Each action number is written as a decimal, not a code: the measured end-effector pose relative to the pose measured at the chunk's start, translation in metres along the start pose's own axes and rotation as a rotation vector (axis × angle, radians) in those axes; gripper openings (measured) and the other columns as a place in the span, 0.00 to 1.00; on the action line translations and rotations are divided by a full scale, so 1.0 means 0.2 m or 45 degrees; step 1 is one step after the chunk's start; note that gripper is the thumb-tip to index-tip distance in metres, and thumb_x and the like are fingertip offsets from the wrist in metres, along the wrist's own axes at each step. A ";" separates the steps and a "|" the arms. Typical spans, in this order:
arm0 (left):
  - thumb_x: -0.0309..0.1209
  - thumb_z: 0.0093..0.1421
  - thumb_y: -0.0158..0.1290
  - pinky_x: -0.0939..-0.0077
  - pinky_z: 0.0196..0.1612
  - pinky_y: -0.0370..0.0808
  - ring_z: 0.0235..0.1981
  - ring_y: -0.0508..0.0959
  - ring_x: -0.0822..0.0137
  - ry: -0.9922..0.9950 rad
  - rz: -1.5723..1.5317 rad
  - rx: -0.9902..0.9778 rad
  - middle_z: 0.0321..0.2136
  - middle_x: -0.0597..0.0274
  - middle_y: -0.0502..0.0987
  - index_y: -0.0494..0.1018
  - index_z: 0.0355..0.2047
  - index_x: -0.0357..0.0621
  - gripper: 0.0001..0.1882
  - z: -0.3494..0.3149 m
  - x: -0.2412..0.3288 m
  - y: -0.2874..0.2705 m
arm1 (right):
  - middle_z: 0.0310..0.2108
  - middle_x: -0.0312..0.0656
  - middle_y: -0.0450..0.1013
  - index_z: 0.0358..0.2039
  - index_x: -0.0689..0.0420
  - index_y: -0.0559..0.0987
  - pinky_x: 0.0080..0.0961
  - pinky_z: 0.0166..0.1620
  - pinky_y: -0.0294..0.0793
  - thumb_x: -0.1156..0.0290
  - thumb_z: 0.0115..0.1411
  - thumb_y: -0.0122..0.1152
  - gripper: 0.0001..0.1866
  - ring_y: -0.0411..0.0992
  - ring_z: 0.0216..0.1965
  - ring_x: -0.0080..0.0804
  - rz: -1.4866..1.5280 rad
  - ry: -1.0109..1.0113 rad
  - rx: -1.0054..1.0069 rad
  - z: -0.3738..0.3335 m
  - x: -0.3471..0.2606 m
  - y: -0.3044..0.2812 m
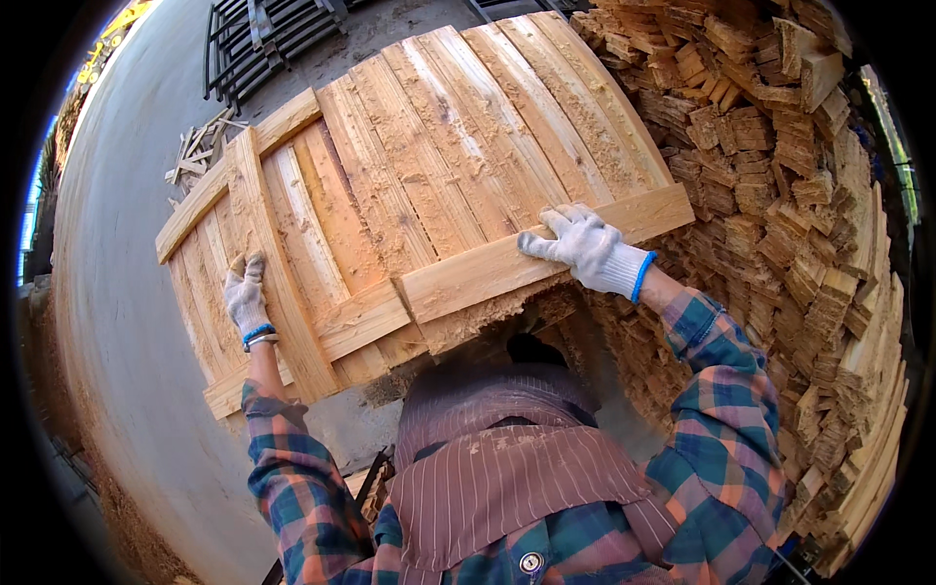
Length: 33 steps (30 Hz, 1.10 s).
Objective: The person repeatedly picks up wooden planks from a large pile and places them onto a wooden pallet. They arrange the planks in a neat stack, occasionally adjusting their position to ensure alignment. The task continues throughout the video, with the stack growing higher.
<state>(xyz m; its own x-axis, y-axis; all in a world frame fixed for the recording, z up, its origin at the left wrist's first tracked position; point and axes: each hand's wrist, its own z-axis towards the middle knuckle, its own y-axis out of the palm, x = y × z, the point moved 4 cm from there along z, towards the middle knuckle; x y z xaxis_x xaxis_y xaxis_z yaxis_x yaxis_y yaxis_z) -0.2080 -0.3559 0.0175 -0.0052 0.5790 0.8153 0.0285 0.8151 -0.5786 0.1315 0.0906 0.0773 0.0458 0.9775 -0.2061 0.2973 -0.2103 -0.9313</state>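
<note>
Here, right hand (pixel 583 246) spread on one batten (pixel 478 280), left hand (pixel 246 291) touching one panel (pixel 414 146), grip unclear; two gloves (pixel 616 267) worn.

Wood stack (pixel 751 175) on R, blk metal frames (pixel 234 49) & scrap pile (pixel 201 151) upper L

- We wear white gloves (pixel 592 252) with blue edges (pixel 643 276).
- Our shirt (pixel 723 409) is checked teal and orange.
- Our apron (pixel 517 487) is brown, pale-striped.
- We see tan boards (pixel 390 161).

Plaid shirt (pixel 717 419), teal, navy, orange; dusty brown pinstripe apron (pixel 517 478); whitish knit gloves (pixel 590 252), blue-cuffed, 9 and 2 o'clock; round metal button (pixel 531 563), 6 o'clock.
</note>
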 end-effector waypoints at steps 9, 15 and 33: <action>0.48 0.59 0.61 0.77 0.35 0.76 0.32 0.76 0.72 -0.054 -0.334 -0.185 0.35 0.63 0.79 0.76 0.49 0.42 0.25 0.06 -0.15 0.00 | 0.63 0.51 0.60 0.66 0.33 0.63 0.41 0.68 0.53 0.73 0.64 0.50 0.31 0.57 0.64 0.53 0.039 -0.109 -0.002 0.02 0.03 -0.07; 0.38 0.59 0.62 0.75 0.40 0.78 0.36 0.78 0.69 -0.271 -0.646 -0.232 0.40 0.59 0.78 0.73 0.49 0.33 0.24 -0.11 0.16 0.00 | 0.66 0.51 0.57 0.68 0.39 0.61 0.37 0.65 0.61 0.59 0.54 0.68 0.41 0.57 0.65 0.51 0.185 -0.008 -0.333 0.10 -0.07 -0.25; 0.59 0.59 0.51 0.46 0.62 0.60 0.63 0.62 0.43 0.244 0.660 0.117 0.60 0.38 0.64 0.58 0.65 0.46 0.42 -0.03 0.40 0.51 | 0.61 0.46 0.63 0.70 0.29 0.54 0.40 0.60 0.68 0.71 0.52 0.64 0.47 0.64 0.60 0.49 -0.194 0.360 -0.191 0.96 0.46 -0.62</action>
<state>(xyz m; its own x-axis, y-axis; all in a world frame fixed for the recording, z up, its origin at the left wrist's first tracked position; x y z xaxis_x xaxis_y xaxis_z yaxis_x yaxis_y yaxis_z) -0.1998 -0.2266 0.0245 0.1680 0.8975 0.4079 -0.1083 0.4280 -0.8973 -0.0845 0.2031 0.1151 0.2465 0.9682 0.0424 0.4566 -0.0774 -0.8863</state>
